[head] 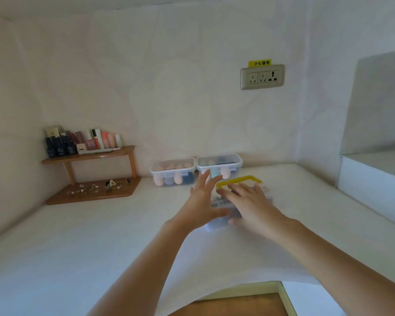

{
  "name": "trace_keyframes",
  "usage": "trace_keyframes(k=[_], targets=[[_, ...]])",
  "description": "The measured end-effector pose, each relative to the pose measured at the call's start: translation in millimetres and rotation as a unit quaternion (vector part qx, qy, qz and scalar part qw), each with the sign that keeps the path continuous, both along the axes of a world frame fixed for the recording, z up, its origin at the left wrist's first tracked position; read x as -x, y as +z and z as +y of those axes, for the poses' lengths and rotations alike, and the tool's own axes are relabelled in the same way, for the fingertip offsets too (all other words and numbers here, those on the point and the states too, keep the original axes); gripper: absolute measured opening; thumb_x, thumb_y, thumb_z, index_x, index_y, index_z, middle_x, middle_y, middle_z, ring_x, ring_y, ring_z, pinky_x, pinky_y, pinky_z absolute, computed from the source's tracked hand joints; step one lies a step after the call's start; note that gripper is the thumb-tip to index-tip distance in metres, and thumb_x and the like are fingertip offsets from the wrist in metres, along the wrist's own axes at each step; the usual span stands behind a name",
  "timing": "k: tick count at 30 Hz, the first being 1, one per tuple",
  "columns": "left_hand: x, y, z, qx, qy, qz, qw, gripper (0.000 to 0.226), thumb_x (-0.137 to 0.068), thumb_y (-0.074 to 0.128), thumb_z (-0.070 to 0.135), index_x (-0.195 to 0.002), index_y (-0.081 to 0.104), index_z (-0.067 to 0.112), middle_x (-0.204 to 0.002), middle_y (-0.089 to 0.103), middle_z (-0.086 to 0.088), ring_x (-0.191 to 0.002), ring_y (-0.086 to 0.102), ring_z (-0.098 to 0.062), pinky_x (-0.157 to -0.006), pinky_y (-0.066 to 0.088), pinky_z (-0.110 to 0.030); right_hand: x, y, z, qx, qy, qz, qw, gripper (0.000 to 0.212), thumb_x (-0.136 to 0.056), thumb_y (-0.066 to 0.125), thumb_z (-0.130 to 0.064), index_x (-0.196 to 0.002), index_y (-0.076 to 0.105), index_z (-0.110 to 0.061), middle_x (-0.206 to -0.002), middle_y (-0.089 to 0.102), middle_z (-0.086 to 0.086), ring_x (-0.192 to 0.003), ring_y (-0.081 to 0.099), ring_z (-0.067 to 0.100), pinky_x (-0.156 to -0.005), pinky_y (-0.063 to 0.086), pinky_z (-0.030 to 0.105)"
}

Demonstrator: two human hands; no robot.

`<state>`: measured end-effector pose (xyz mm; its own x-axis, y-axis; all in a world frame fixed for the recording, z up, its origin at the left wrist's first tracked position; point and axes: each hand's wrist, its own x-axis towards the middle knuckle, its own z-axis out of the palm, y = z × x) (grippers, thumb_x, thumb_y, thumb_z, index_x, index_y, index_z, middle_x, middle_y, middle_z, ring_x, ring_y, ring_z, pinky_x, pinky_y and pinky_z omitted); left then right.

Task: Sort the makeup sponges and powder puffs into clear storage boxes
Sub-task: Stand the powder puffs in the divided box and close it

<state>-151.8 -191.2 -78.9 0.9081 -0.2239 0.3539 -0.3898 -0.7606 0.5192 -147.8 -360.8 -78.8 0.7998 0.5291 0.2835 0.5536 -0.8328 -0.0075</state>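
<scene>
- Two bare arms reaching forward over white table (82,247), largest surface in view, covered in white sheet.
- White wall (169,87) behind, with three-socket outlet (262,76) and yellow warning label (259,63) touching its top edge.
- White ledge (374,174) at right edge, above table level.
- Wooden corner shelf (89,156) at back left: cosmetic bottles (82,141) on upper tier, small jewellery pieces (94,188) on lower board.
- Two lidded clear storage boxes side by side against wall: left box (173,171) with pink, orange and blue sponges inside; right box (219,165) touching it, with teal, peach and blue sponges inside.
- Third clear box (224,218) nearer, just in front of right box, blurred; yellow rim (238,180) at its far side; dark bluish contents, type not readable.
- Right hand (252,201) flat, palm down, fingers spread, lying on top of third box; grip vs. rest cannot tell.
- Left hand (202,200) open, fingers extended and splayed, at left side of third box, thumb against its front; fingertips overlap right box in view; nothing clasped.
</scene>
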Motion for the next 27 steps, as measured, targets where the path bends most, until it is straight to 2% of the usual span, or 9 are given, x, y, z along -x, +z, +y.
trace_keyframes(k=[2, 4, 9, 13, 16, 21, 24, 27], targets=[[-8, -4, -12, 0.048, -0.005, -0.003, 0.999, 0.097, -0.069, 0.078, 0.045, -0.145, 0.019, 0.036, -0.158, 0.003, 0.007, -0.143, 0.014, -0.015, -0.111, 0.023, -0.029, -5, -6, -17, -0.003, -0.058, -0.033, 0.998, 0.065, -0.092, 0.055, -0.040, -0.147, 0.020, -0.038, -0.156, 0.019, -0.009, -0.145, 0.016, 0.017, -0.115, 0.008, 0.050], [-15, -10, -12, 0.059, 0.008, 0.002, 0.998, 0.099, -0.072, 0.075, 0.045, -0.148, 0.013, 0.030, -0.158, 0.007, 0.005, -0.143, 0.015, -0.013, -0.109, 0.021, -0.023, -14, -9, -33, -0.025, -0.105, -0.037, 0.994, 0.061, -0.094, 0.052, -0.039, -0.146, 0.021, -0.042, -0.156, 0.020, -0.010, -0.144, 0.017, 0.019, -0.113, 0.008, 0.055], [-38, -34, 34, 0.075, 0.169, 0.076, 0.980, 0.083, -0.086, 0.056, 0.051, -0.149, 0.016, 0.015, -0.156, 0.017, -0.004, -0.142, 0.021, -0.020, -0.114, 0.018, -0.034, -44, -13, -62, -0.084, -0.199, 0.001, 0.976, 0.059, -0.096, 0.050, -0.031, -0.146, 0.021, -0.044, -0.159, 0.014, -0.006, -0.146, 0.006, 0.029, -0.108, 0.018, 0.060], [-56, -39, 76, 0.115, 0.256, 0.059, 0.958, 0.072, -0.086, 0.063, 0.035, -0.144, 0.029, 0.010, -0.148, 0.034, -0.013, -0.133, 0.036, -0.029, -0.108, 0.031, -0.041, -74, -17, -73, -0.109, -0.258, -0.005, 0.960, 0.057, -0.098, 0.047, -0.023, -0.146, 0.023, -0.041, -0.159, 0.013, -0.001, -0.146, 0.001, 0.032, -0.109, 0.022, 0.058], [-65, -36, 95, 0.139, 0.319, 0.063, 0.936, 0.074, -0.086, 0.064, 0.025, -0.146, 0.024, 0.009, -0.147, 0.034, -0.016, -0.130, 0.040, -0.032, -0.104, 0.035, -0.043, -93, -19, -77, -0.123, -0.296, -0.011, 0.947, 0.058, -0.098, 0.045, -0.015, -0.146, 0.023, -0.040, -0.159, 0.011, 0.002, -0.146, 0.000, 0.034, -0.110, 0.020, 0.059], [-91, -42, 108, 0.100, 0.320, 0.067, 0.940, 0.078, -0.081, 0.068, 0.025, -0.143, 0.022, 0.010, -0.143, 0.036, -0.016, -0.126, 0.042, -0.034, -0.101, 0.041, -0.048, -125, -23, -79, -0.132, -0.319, -0.023, 0.938, 0.061, -0.096, 0.044, -0.012, -0.146, 0.023, -0.039, -0.159, 0.010, 0.003, -0.146, -0.001, 0.034, -0.111, 0.017, 0.059], [-109, -42, 115, 0.135, 0.329, 0.064, 0.932, 0.077, -0.081, 0.068, 0.024, -0.141, 0.023, 0.008, -0.138, 0.039, -0.017, -0.120, 0.046, -0.035, -0.098, 0.043, -0.048, -148, -25, -79, -0.151, -0.313, -0.033, 0.937, 0.063, -0.095, 0.046, -0.010, -0.147, 0.023, -0.038, -0.160, 0.008, 0.003, -0.147, -0.004, 0.033, -0.112, 0.012, 0.058], [-125, -42, 124, 0.184, 0.311, 0.058, 0.931, 0.075, -0.068, 0.064, 0.046, -0.129, 0.038, 0.012, -0.119, 0.053, -0.016, -0.104, 0.056, -0.033, -0.089, 0.049, -0.052, -167, -30, -80, -0.177, -0.294, -0.046, 0.938, 0.068, -0.091, 0.048, -0.006, -0.147, 0.024, -0.036, -0.161, 0.004, 0.003, -0.147, -0.007, 0.032, -0.114, 0.006, 0.057]])
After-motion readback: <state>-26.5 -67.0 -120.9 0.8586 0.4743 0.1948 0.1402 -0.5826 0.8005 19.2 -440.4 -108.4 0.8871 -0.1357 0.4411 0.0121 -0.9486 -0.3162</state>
